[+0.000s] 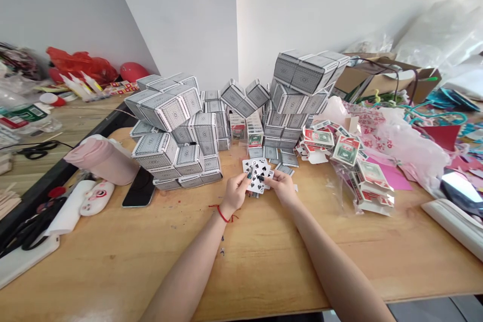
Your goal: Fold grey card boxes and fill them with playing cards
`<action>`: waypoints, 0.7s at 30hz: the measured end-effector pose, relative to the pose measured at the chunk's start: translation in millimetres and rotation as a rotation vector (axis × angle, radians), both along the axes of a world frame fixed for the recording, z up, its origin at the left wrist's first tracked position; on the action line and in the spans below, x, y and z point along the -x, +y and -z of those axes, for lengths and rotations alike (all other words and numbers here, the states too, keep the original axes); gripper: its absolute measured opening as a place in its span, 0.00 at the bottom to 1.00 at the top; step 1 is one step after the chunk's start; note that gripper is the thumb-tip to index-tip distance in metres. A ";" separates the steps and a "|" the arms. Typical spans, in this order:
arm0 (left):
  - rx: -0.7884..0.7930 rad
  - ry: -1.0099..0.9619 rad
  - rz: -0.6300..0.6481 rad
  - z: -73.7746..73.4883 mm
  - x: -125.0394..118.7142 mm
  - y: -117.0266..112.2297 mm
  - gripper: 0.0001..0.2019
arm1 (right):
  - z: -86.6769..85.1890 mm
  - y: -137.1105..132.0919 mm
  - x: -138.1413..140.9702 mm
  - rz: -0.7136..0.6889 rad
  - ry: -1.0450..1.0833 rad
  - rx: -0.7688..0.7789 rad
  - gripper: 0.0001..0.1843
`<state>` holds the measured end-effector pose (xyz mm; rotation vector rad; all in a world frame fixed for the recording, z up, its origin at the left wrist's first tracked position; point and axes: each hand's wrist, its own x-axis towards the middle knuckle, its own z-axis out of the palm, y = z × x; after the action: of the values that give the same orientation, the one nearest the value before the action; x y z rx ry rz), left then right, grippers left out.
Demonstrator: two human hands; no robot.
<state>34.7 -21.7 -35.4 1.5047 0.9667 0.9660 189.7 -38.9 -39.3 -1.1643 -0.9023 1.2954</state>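
Observation:
Several playing cards point(258, 176), face up and fanned, are between my two hands; a nine of spades lies in front. My left hand point(236, 191) pinches them from the left, with a red string bracelet point(223, 214) on its wrist. From the right, my right hand point(282, 186) grips the cards with thumb and fingers. Just beyond lie loose cards point(289, 158) with grey patterned backs. Grey patterned card blocks are stacked to the left point(154, 151) and to the right point(289, 110). A V-shaped pair of blocks point(245, 100) stands between the stacks.
Red and green card boxes point(346, 150) lie opened at right, with clear wrap point(339, 186) beside them. Boxed decks point(255, 131) stand behind my hands. A phone point(139, 187), a pink tumbler point(103, 158) and a white case point(97, 198) are at left. A plastic bag point(411, 146) is far right.

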 end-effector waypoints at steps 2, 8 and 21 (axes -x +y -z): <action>-0.050 0.061 0.000 -1.2 0.7 -0.1 0.17 | 0.4 0.0 -0.6 -0.001 -0.001 -0.003 0.18; -0.235 0.277 -0.067 3.9 -1.2 3.3 0.17 | 2.2 -0.8 -0.4 -0.020 -0.004 -0.018 0.17; -0.288 0.310 -0.141 3.3 -3.1 0.9 0.12 | 10.5 0.2 -2.9 -0.089 -0.071 -0.062 0.15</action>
<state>37.8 -20.8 -38.7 1.8871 1.2055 1.0233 192.7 -38.7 -49.7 -1.1389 -1.0492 1.2950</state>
